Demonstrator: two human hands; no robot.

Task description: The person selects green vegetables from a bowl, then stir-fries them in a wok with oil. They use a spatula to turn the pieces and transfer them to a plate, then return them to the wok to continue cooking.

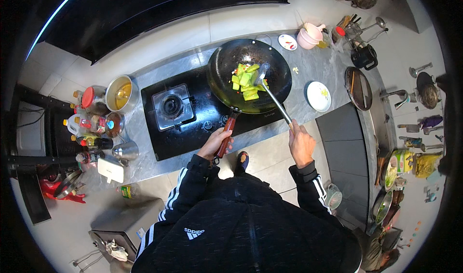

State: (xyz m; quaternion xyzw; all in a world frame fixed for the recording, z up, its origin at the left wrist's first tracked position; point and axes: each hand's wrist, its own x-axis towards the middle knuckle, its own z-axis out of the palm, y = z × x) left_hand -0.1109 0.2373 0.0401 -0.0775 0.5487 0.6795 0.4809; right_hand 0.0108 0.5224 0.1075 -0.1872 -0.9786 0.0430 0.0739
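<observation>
A black wok rests on the right side of the black gas hob. My left hand is closed around its reddish-brown wooden handle. In my right hand is a metal spatula, gripped near its wooden end. Its blade dips into the wok and touches the food. Flat green vegetable pieces lie in the middle of the wok, with small red and white bits among them.
Right of the wok sit a white plate with a few scraps and a small plate with red bits. A pink pot-shaped container stands behind. Left are an unused burner, a steel pot and several bottles.
</observation>
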